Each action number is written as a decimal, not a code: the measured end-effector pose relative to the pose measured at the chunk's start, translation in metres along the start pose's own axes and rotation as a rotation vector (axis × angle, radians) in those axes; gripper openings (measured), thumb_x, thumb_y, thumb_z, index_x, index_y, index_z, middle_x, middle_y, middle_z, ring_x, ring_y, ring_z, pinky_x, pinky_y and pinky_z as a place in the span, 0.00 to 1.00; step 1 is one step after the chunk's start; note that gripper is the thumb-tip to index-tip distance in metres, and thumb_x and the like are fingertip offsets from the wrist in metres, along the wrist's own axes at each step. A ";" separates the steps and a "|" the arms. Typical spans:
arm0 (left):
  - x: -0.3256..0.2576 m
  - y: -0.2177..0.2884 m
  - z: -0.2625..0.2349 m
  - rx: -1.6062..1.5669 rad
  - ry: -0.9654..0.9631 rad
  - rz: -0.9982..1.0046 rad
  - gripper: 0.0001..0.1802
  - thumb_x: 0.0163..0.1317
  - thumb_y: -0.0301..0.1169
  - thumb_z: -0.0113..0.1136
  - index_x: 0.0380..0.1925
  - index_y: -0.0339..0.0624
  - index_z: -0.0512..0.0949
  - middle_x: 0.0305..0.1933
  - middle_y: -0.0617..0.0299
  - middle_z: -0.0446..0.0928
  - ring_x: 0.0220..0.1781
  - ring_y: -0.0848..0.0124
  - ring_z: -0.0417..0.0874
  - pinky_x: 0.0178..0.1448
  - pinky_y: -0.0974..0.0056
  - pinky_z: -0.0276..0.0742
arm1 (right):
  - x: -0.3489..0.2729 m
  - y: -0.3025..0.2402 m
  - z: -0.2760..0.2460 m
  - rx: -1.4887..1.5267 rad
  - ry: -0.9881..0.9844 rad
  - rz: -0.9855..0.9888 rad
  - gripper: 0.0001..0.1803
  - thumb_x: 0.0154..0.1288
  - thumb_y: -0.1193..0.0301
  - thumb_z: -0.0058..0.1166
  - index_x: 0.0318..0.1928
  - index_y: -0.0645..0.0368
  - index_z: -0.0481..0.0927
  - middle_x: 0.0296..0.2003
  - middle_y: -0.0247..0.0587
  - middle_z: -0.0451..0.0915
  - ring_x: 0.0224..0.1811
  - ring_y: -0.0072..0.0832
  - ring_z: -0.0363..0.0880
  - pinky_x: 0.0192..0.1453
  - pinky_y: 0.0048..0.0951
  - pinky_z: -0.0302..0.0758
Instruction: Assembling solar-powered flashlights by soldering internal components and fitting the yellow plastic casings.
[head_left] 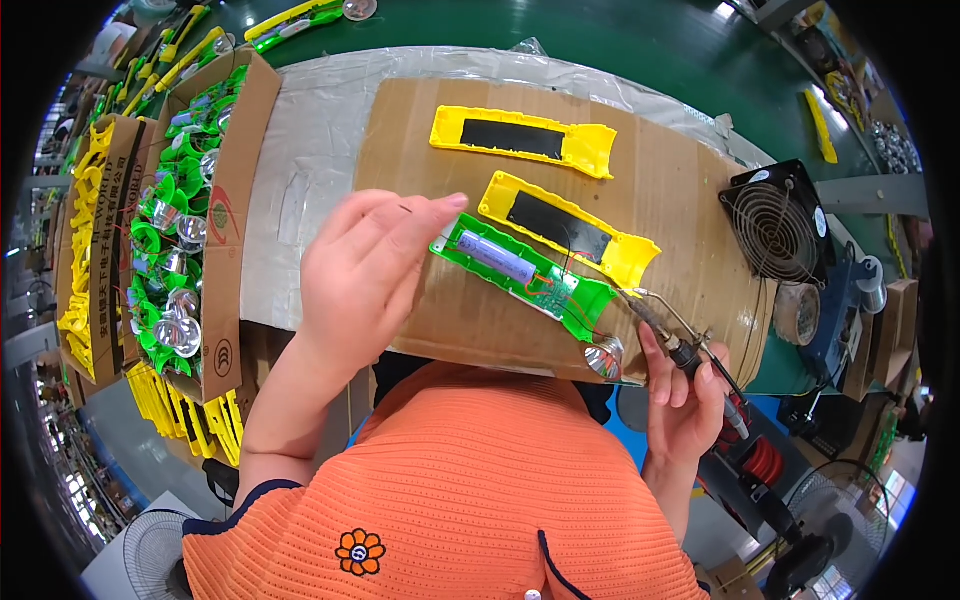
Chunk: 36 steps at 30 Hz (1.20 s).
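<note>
A green flashlight half-shell (pixel 585 318) lies aslant on the cardboard, holding a purple battery cell (pixel 496 256), a small green circuit board (pixel 548 292) and red and black wires. Its round silver reflector (pixel 604 357) hangs by wires at the near end. My left hand (pixel 365 265) is pinched closed above the shell's left end; a short dark sliver shows by its fingers, but what they grip is unclear. In my right hand (pixel 682 390) is a soldering iron (pixel 684 356) with a thin metal tube alongside, its tip close to the shell's right end.
Two yellow half-shells (pixel 588 150) (pixel 630 258) with black panels lie beyond the green one. Cartons of green shells with reflectors (pixel 235 330) and yellow parts (pixel 105 350) stand at left. At right are a black fan (pixel 779 222), a tape roll (pixel 797 313) and a solder spool (pixel 872 285).
</note>
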<state>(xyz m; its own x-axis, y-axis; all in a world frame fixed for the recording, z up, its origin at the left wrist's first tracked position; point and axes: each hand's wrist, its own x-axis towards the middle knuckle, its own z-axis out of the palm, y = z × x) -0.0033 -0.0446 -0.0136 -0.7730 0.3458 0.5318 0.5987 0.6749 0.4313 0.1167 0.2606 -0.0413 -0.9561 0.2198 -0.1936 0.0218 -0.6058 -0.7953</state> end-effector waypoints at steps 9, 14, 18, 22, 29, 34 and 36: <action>0.012 0.013 0.011 -0.305 -0.174 0.064 0.16 0.52 0.23 0.71 0.43 0.40 0.82 0.35 0.64 0.84 0.38 0.63 0.82 0.40 0.63 0.78 | -0.002 0.004 0.004 -0.098 -0.036 0.000 0.07 0.69 0.70 0.49 0.43 0.54 0.66 0.14 0.29 0.65 0.18 0.25 0.70 0.76 0.56 0.57; 0.022 0.003 0.023 -0.385 -0.367 0.315 0.09 0.52 0.27 0.71 0.34 0.46 0.83 0.35 0.65 0.81 0.36 0.64 0.81 0.40 0.63 0.78 | -0.001 0.005 0.007 -0.139 -0.045 -0.009 0.07 0.69 0.70 0.49 0.42 0.55 0.66 0.14 0.30 0.65 0.18 0.26 0.71 0.76 0.55 0.59; 0.025 0.006 0.030 -0.360 -0.441 0.359 0.09 0.52 0.27 0.70 0.35 0.48 0.84 0.34 0.65 0.79 0.36 0.65 0.81 0.38 0.62 0.78 | 0.000 0.007 0.003 -0.108 -0.064 -0.025 0.11 0.67 0.73 0.52 0.44 0.58 0.64 0.16 0.33 0.68 0.16 0.29 0.73 0.75 0.59 0.59; 0.027 0.008 0.031 -0.295 -0.516 0.342 0.09 0.52 0.27 0.70 0.35 0.48 0.85 0.34 0.65 0.79 0.37 0.64 0.81 0.39 0.61 0.78 | -0.001 0.007 0.001 -0.133 -0.070 -0.034 0.11 0.66 0.73 0.53 0.44 0.58 0.64 0.18 0.36 0.69 0.17 0.28 0.73 0.62 0.51 0.77; 0.037 0.015 0.028 -0.267 -0.603 0.333 0.07 0.54 0.27 0.68 0.34 0.46 0.83 0.32 0.64 0.77 0.36 0.63 0.79 0.39 0.60 0.76 | -0.006 0.005 0.001 -0.164 -0.049 0.008 0.13 0.66 0.75 0.55 0.43 0.59 0.63 0.22 0.41 0.73 0.18 0.26 0.73 0.31 0.35 0.80; 0.040 0.017 0.030 -0.229 -0.638 0.347 0.05 0.54 0.27 0.67 0.30 0.45 0.80 0.31 0.63 0.76 0.36 0.61 0.78 0.39 0.59 0.76 | -0.004 0.003 0.009 -0.200 -0.045 0.037 0.12 0.65 0.77 0.55 0.41 0.59 0.64 0.19 0.37 0.72 0.18 0.27 0.74 0.65 0.52 0.74; 0.041 0.017 0.030 -0.231 -0.645 0.339 0.05 0.53 0.27 0.66 0.30 0.44 0.80 0.31 0.63 0.76 0.36 0.61 0.78 0.39 0.59 0.76 | -0.002 0.003 0.010 -0.210 -0.096 0.046 0.11 0.65 0.77 0.54 0.40 0.59 0.64 0.17 0.34 0.71 0.18 0.28 0.76 0.78 0.58 0.53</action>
<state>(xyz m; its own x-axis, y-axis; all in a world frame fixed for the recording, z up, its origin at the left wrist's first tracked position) -0.0307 0.0007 -0.0062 -0.4662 0.8698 0.1618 0.7986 0.3351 0.4999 0.1157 0.2508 -0.0377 -0.9760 0.1155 -0.1847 0.1166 -0.4389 -0.8909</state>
